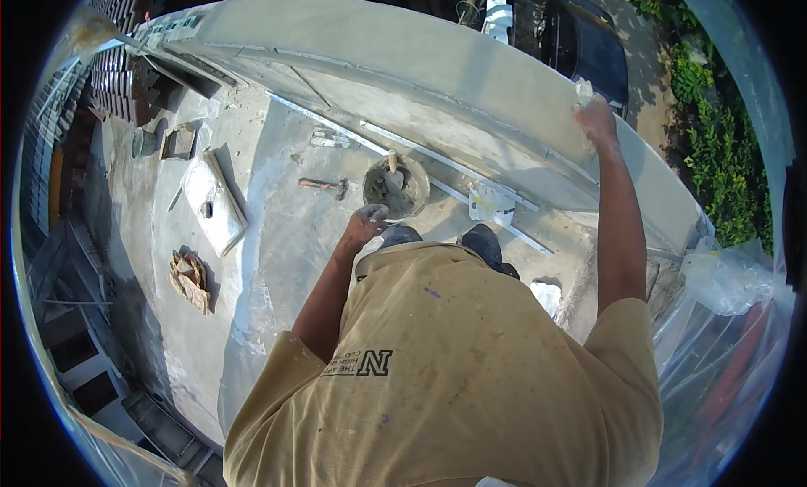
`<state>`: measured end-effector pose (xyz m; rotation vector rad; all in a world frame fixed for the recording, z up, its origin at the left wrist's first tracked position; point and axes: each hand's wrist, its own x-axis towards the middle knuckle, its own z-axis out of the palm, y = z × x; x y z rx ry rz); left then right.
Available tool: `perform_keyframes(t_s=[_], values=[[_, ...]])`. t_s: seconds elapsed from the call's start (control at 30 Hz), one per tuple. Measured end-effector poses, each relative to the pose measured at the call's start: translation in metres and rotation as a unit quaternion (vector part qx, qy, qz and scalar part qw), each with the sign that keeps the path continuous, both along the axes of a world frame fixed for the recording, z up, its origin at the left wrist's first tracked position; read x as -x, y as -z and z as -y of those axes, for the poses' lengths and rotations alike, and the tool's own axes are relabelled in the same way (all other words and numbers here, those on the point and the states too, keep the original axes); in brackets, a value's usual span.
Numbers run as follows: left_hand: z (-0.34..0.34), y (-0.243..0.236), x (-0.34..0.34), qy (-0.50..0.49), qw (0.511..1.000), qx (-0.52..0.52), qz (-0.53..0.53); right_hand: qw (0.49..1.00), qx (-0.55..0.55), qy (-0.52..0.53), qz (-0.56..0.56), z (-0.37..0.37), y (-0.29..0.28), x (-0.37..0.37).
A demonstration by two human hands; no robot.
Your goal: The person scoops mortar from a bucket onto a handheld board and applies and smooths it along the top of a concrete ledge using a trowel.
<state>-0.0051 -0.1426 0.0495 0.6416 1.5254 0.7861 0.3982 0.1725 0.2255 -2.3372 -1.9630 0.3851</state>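
Note:
My right hand (598,121) is stretched out over the top of the plastered parapet wall (504,87), its fingers closed on a small pale crumpled piece (583,89) whose kind I cannot make out. Low in front of my body, my left hand (367,224) has curled, whitish fingers; what they hold, if anything, is too small to tell. Just beyond it stands a round mortar bucket (422,203) with grey mortar inside. A trowel (393,179) rests in the bucket, handle against the far rim. To its left a hammer (324,184) with a reddish handle lies on the concrete.
Long metal straightedges (454,193) lie along the wall's foot beside a white plastic bag (491,203). Pale strips (329,138) lie nearby. Leftward are a white sack (208,197), a crumpled paper bag (191,283) and a box (178,140). Beyond the wall, a dark car (586,45) stands below.

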Motion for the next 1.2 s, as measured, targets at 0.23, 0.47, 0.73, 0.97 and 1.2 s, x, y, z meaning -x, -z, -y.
perform_keyframes(t_s=[0.23,0.47,0.73,0.97,1.2], values=[[0.03,-0.006,0.13,-0.107,0.992,0.06,-0.029,0.997,0.014,0.024,0.075,-0.016,0.049,0.046],[-0.039,-0.079,0.066,0.037,0.97,0.027,0.239,0.946,-0.019,-0.254,-0.199,0.039,-0.014,0.283],[-0.014,-0.068,0.027,-0.283,0.815,-0.089,0.498,0.689,0.275,0.014,-0.671,0.192,0.09,0.365],[0.041,-0.015,0.058,-0.482,0.772,0.004,0.415,0.621,0.333,0.016,-0.71,0.261,0.151,0.379],[0.079,0.049,0.137,-0.468,0.823,0.015,0.321,0.809,0.379,-0.195,-0.405,0.225,0.285,0.323]])
